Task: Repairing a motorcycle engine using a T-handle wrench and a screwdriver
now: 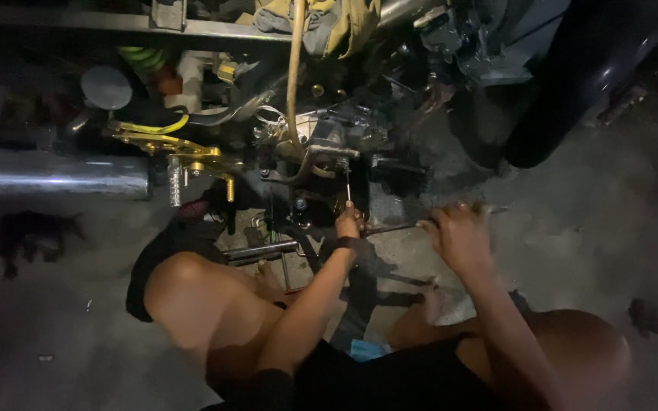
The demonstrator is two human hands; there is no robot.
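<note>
Head-cam view looking down at a person squatting on a grey concrete floor (588, 228), bare knees at bottom of frame, working on the underside of a motorcycle. Landmark: the dark, greasy motorcycle engine block (344, 144) at top centre.

Left hand (348, 222) sits just below the engine block, fingers pinched shut round a thin metal rod-like tool (348, 186) that stands upright w/ its tip up against the engine's lower parts. A dark band is on that wrist.

Right hand (460, 236) is below & to the right of the engine block, curled closed round a long slim metal bar or wrench handle (397, 227); the bar runs roughly level from that hand back toward the left hand. Exact tool type can't be told, pic is dim & blurred.

Left of the engine block: a gold-coloured metal foot-peg bracket (184, 156), & further left a shiny chrome exhaust pipe (55, 173) lying horizontal. Right of the engine block: a black rubber tyre (573, 84). A tan hose (295, 68) hangs down over the engine block from above.
</note>
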